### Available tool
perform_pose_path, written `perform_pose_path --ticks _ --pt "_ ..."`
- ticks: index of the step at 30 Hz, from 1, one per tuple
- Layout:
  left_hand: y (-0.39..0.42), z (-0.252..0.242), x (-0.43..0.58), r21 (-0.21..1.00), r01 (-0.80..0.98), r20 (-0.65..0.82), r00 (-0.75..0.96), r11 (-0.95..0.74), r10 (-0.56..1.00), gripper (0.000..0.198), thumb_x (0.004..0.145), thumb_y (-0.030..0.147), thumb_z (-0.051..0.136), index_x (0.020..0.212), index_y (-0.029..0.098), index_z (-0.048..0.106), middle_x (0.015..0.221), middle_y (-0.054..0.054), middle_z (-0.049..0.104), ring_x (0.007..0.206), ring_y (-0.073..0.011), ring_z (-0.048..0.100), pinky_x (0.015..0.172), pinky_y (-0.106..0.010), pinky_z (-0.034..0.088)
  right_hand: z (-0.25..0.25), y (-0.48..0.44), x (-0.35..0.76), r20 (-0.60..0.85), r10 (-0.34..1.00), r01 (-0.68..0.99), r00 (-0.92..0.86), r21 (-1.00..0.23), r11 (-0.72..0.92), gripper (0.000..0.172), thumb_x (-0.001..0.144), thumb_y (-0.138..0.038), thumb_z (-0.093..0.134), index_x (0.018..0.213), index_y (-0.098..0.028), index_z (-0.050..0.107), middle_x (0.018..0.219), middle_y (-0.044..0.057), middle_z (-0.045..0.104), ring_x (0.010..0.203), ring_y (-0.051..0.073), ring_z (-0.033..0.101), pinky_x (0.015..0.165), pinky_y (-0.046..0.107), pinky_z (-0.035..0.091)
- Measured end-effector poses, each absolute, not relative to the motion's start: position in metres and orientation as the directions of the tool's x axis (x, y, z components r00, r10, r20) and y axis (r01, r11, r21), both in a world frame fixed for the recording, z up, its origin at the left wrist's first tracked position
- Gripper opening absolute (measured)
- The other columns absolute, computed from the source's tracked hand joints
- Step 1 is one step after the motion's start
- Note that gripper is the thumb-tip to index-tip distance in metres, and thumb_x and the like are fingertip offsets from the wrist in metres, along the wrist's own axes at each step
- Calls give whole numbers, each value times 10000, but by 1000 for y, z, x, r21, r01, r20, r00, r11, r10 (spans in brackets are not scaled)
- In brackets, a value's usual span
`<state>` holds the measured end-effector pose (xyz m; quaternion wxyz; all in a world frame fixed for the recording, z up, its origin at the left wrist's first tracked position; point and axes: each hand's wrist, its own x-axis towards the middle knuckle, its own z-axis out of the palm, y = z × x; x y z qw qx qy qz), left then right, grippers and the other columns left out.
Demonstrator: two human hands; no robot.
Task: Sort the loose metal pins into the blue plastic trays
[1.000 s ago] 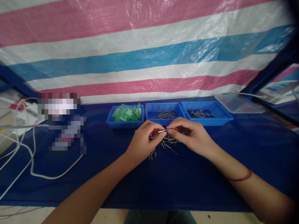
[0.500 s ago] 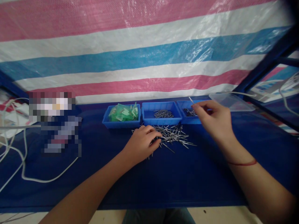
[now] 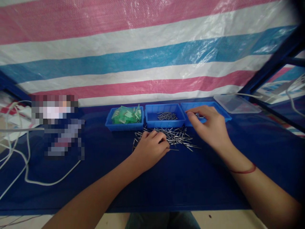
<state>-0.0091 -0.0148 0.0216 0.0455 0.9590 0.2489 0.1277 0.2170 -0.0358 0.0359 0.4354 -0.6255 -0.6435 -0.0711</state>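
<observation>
My left hand (image 3: pixel 153 148) rests at the near side of a loose pile of thin metal pins (image 3: pixel 179 136) on the blue table. Its thumb and fingertips are pressed together, and one thin metal pin (image 3: pixel 174 149) sticks out to the right from them. My right hand (image 3: pixel 211 128) is over the right blue bin (image 3: pixel 219 111), palm down, its thumb and forefinger curved with a gap between them. No pin shows in it. Some metal pins (image 3: pixel 199 115) lie in that bin, partly hidden by the hand. More short pins (image 3: pixel 167 116) lie in the middle blue bin (image 3: pixel 165 123).
At the left of the row stands a blue bin (image 3: pixel 125 127) with green plastic packets (image 3: pixel 127 115). A clear plastic lid (image 3: pixel 235 104) lies at the back right. White cables (image 3: pixel 47 183) and blurred-out items (image 3: pixel 64 136) occupy the left side. Striped sheeting (image 3: pixel 143 70) hangs behind.
My right hand has lowered slightly to the left over the right bin, and the pin it held no longer shows. My left hand has shifted a little right and closed on a pin.
</observation>
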Motion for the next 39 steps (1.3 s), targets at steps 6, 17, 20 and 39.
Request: perform_pose_path --ticks 6,17,20,39 --pt "-6 23 -11 491 496 337 651 -717 681 205 958 311 435 943 190 599 931 -29 637 858 -161 566 759 -301 404 40 -45 197 544 836 675 -72 -591 442 116 836 -233 554 877 -226 662 832 32 680 739 175 604 650 311 458" --pt "-11 26 -9 657 388 391 556 -646 733 136 926 280 489 902 181 579 848 -22 627 763 -140 582 721 -262 442 33 -50 175 404 913 455 -49 -805 381 174 858 -369 592 803 -208 630 795 36 657 708 160 574 600 294 436" --pt "-11 25 -8 654 386 390 565 -651 727 148 929 293 487 900 179 578 840 -20 621 761 -137 582 724 -261 445 33 -51 175 397 918 443 -23 -819 365 156 855 -349 599 793 -209 623 775 30 641 699 155 561 606 293 429" --pt "-8 28 -13 639 304 500 533 -706 683 114 904 278 535 940 186 592 948 -50 579 829 -139 576 735 -256 474 31 -49 176 483 868 505 -116 -724 470 81 844 -280 585 838 -222 641 750 23 623 672 149 570 607 292 459"
